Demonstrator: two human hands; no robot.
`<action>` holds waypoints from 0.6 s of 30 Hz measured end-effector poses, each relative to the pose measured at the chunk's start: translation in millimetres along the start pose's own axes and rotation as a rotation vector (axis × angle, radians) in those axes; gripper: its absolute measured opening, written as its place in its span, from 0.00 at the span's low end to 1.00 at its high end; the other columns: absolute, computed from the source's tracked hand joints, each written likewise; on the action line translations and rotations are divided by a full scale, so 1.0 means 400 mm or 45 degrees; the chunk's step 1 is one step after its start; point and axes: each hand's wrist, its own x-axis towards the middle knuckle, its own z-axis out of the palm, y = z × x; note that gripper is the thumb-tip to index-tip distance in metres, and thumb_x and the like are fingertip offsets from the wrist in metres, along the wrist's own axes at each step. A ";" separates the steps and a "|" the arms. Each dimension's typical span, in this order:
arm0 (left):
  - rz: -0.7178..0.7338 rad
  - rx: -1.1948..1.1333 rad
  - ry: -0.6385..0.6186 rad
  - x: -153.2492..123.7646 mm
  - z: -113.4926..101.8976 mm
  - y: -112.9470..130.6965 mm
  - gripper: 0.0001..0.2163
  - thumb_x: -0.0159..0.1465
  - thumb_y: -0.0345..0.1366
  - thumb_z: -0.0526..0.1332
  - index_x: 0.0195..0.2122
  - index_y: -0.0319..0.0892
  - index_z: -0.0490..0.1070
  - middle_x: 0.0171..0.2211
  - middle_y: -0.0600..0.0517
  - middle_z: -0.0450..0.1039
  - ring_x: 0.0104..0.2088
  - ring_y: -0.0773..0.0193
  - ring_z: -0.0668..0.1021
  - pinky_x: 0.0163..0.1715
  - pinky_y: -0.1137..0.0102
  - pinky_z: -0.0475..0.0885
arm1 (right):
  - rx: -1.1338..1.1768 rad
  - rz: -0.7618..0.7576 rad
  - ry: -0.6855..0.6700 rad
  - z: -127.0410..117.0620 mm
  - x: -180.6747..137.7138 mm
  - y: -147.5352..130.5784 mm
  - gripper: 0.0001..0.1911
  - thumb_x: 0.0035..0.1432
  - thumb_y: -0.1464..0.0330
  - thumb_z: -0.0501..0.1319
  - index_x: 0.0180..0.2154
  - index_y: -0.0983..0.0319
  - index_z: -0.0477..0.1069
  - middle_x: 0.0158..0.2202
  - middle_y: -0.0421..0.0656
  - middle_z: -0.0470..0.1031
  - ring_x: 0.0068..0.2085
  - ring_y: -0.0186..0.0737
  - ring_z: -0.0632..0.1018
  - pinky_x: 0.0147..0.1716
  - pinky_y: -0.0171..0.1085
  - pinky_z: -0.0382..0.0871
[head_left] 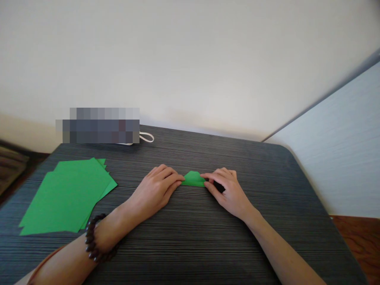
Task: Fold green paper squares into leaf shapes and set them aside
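Note:
A small folded piece of green paper lies on the dark striped table, near its middle. My left hand rests on the table with its fingers stretched out, the fingertips pressing on the paper's left end. My right hand has its fingers curled, pinching the paper's right end. A dark bead bracelet circles my left wrist.
A stack of several green paper sheets lies at the left of the table. A blurred-out object with a white loop sits at the back edge. A white wall rises behind, a pale panel at right.

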 end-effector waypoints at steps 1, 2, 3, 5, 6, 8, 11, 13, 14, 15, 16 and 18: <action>-0.006 -0.005 0.003 0.002 0.000 0.002 0.10 0.67 0.34 0.51 0.42 0.41 0.71 0.37 0.49 0.72 0.39 0.60 0.70 0.42 0.62 0.66 | -0.007 -0.001 -0.004 0.000 0.001 -0.001 0.10 0.61 0.68 0.56 0.44 0.55 0.72 0.31 0.41 0.72 0.37 0.39 0.70 0.41 0.42 0.56; -0.013 -0.009 0.004 0.003 0.000 0.004 0.10 0.67 0.34 0.51 0.42 0.41 0.71 0.37 0.49 0.72 0.39 0.60 0.70 0.43 0.62 0.66 | -0.013 -0.004 -0.008 0.001 0.001 -0.002 0.10 0.61 0.68 0.56 0.43 0.55 0.72 0.31 0.41 0.72 0.37 0.39 0.70 0.40 0.42 0.56; -0.023 -0.011 0.005 0.005 0.000 0.007 0.10 0.67 0.35 0.51 0.42 0.41 0.71 0.37 0.49 0.73 0.39 0.60 0.70 0.43 0.62 0.65 | -0.016 -0.007 -0.011 0.001 0.002 -0.003 0.10 0.61 0.69 0.56 0.43 0.54 0.73 0.31 0.41 0.72 0.37 0.39 0.70 0.40 0.42 0.56; -0.059 -0.019 0.003 0.008 0.000 0.012 0.10 0.66 0.35 0.52 0.41 0.42 0.71 0.37 0.50 0.73 0.39 0.60 0.70 0.42 0.62 0.65 | -0.010 -0.003 -0.016 0.000 0.005 -0.005 0.10 0.61 0.69 0.56 0.42 0.54 0.73 0.31 0.41 0.72 0.36 0.39 0.70 0.40 0.41 0.56; -0.081 -0.026 0.006 0.009 0.000 0.015 0.09 0.66 0.35 0.52 0.40 0.42 0.71 0.36 0.50 0.73 0.38 0.60 0.70 0.42 0.63 0.65 | -0.002 0.005 -0.019 0.000 0.006 -0.006 0.10 0.60 0.70 0.57 0.42 0.54 0.73 0.31 0.41 0.72 0.36 0.39 0.69 0.40 0.41 0.57; -0.131 -0.036 0.028 0.011 0.002 0.022 0.08 0.66 0.35 0.52 0.38 0.42 0.71 0.35 0.51 0.73 0.37 0.60 0.70 0.41 0.63 0.64 | 0.010 0.025 -0.027 -0.001 0.008 -0.007 0.11 0.60 0.70 0.57 0.43 0.55 0.72 0.30 0.40 0.72 0.36 0.39 0.69 0.39 0.41 0.57; -0.199 -0.025 0.073 0.014 0.006 0.030 0.07 0.64 0.34 0.53 0.35 0.42 0.70 0.32 0.52 0.73 0.36 0.60 0.69 0.38 0.64 0.63 | 0.008 0.036 -0.036 -0.003 0.011 -0.008 0.13 0.59 0.71 0.57 0.45 0.54 0.71 0.30 0.39 0.72 0.36 0.39 0.70 0.38 0.40 0.58; -0.226 -0.015 0.084 0.016 0.008 0.033 0.06 0.64 0.34 0.54 0.34 0.42 0.70 0.30 0.52 0.72 0.35 0.60 0.69 0.37 0.64 0.63 | 0.003 0.038 -0.049 -0.004 0.013 -0.009 0.14 0.59 0.72 0.57 0.46 0.54 0.71 0.29 0.39 0.71 0.35 0.38 0.69 0.38 0.40 0.58; -0.235 -0.014 0.083 0.017 0.009 0.033 0.06 0.64 0.34 0.54 0.34 0.42 0.70 0.30 0.52 0.72 0.35 0.60 0.68 0.37 0.64 0.63 | 0.003 0.042 -0.059 -0.005 0.013 -0.010 0.15 0.59 0.72 0.57 0.47 0.54 0.70 0.29 0.39 0.71 0.35 0.38 0.69 0.38 0.40 0.58; -0.246 -0.016 0.082 0.017 0.009 0.033 0.06 0.64 0.35 0.55 0.34 0.42 0.70 0.30 0.52 0.72 0.35 0.60 0.68 0.37 0.63 0.62 | 0.006 0.050 -0.066 -0.006 0.013 -0.010 0.15 0.59 0.72 0.57 0.47 0.53 0.70 0.29 0.39 0.71 0.36 0.39 0.69 0.38 0.40 0.58; -0.257 -0.018 0.077 0.017 0.009 0.032 0.06 0.64 0.35 0.55 0.34 0.43 0.70 0.30 0.52 0.71 0.36 0.59 0.68 0.37 0.63 0.62 | 0.011 0.058 -0.067 -0.006 0.013 -0.011 0.15 0.59 0.72 0.57 0.47 0.53 0.70 0.31 0.39 0.71 0.36 0.39 0.70 0.39 0.40 0.59; -0.288 -0.018 0.069 0.018 0.008 0.029 0.06 0.63 0.36 0.55 0.35 0.44 0.70 0.31 0.52 0.71 0.38 0.58 0.67 0.38 0.62 0.61 | 0.024 0.062 -0.058 -0.008 0.012 -0.011 0.14 0.59 0.72 0.57 0.46 0.52 0.71 0.35 0.41 0.70 0.38 0.39 0.70 0.40 0.41 0.59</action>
